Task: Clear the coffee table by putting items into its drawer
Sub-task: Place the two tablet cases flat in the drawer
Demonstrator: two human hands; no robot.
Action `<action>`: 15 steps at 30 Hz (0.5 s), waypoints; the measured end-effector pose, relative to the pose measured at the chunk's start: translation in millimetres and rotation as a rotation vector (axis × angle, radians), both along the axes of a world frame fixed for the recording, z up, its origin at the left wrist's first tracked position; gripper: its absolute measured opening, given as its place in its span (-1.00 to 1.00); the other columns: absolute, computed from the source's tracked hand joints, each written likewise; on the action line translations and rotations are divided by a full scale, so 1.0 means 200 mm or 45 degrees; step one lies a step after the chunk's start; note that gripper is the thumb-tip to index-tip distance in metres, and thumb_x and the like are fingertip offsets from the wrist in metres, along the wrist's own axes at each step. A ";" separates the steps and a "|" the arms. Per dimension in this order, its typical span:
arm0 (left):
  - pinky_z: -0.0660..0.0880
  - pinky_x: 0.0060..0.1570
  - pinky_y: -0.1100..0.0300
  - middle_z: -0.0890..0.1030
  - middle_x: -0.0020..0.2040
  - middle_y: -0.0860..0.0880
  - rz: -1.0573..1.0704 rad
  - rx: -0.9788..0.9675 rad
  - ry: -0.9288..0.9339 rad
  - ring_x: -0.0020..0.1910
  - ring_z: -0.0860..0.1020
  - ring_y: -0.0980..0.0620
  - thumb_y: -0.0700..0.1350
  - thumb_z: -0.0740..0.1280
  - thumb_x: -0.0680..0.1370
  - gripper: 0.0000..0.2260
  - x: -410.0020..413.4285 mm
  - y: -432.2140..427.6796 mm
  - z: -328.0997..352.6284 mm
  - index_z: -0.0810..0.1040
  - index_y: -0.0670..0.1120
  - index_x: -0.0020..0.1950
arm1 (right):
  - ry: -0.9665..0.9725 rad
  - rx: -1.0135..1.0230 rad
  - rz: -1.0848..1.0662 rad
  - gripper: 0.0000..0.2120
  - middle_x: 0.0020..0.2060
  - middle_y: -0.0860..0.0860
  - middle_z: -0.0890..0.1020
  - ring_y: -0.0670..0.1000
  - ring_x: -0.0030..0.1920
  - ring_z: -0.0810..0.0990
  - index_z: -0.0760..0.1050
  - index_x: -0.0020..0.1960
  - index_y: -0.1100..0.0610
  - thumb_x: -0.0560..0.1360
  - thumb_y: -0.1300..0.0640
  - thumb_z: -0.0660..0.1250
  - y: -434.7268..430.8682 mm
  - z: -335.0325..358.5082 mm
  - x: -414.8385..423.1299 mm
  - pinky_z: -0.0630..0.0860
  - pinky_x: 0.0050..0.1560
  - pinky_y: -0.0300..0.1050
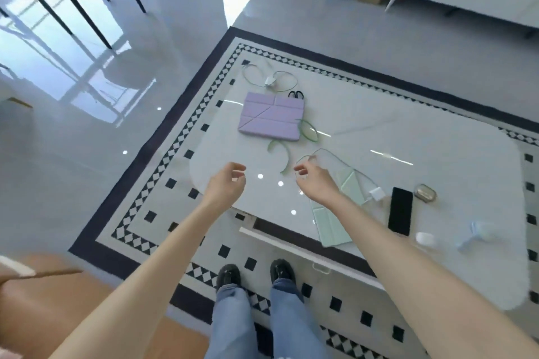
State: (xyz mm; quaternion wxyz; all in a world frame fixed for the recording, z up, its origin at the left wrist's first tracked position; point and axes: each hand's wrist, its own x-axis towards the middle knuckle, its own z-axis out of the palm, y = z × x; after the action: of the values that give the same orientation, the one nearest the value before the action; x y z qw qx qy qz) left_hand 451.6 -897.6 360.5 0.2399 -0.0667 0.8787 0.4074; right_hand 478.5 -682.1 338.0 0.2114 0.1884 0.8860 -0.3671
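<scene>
Standing at the counter (408, 137), left hand (226, 183) loosely curled and empty, right hand (315, 183) fingers (300, 169) curled at the green cable (335, 157), grip unclear; coiling it first should suit the half-open drawer (306, 255).

no readable text, labels or numbers anywhere
</scene>
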 end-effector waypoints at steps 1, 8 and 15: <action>0.45 0.02 0.17 0.59 0.16 -0.01 -0.049 0.000 -0.002 0.11 0.53 0.01 -0.15 0.21 0.59 -0.75 -0.03 0.01 -0.04 0.48 -0.04 0.26 | -0.014 0.007 -0.043 -0.68 0.21 0.04 0.57 0.08 0.21 0.52 0.48 0.27 0.10 0.53 0.17 0.22 0.00 -0.03 0.01 0.47 0.21 -0.03; 0.40 -0.16 0.26 0.60 0.15 0.02 -0.352 0.025 -0.072 0.02 0.53 0.06 -0.13 0.19 0.59 -0.75 -0.09 0.08 -0.43 0.47 -0.01 0.26 | -0.100 0.058 -0.301 -0.73 0.06 0.00 0.59 0.02 -0.04 0.54 0.52 0.16 0.03 0.53 0.16 0.14 -0.03 -0.40 0.15 0.50 0.01 -0.10; 0.41 -0.19 0.34 0.60 0.14 0.08 -0.428 0.084 0.031 0.01 0.55 0.09 -0.14 0.18 0.60 -0.75 -0.03 0.13 -0.96 0.49 0.03 0.23 | -0.117 0.040 -0.242 -0.80 -0.08 -0.04 0.63 -0.01 -0.05 0.59 0.55 0.04 -0.01 0.51 0.13 0.18 -0.13 -0.94 0.38 0.57 0.00 -0.03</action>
State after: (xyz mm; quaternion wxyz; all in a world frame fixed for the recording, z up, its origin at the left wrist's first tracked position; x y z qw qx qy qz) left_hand 445.0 -872.4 169.4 0.2959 0.0940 0.8664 0.3911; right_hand 554.3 -709.0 150.1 0.2132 0.2917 0.8592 -0.3624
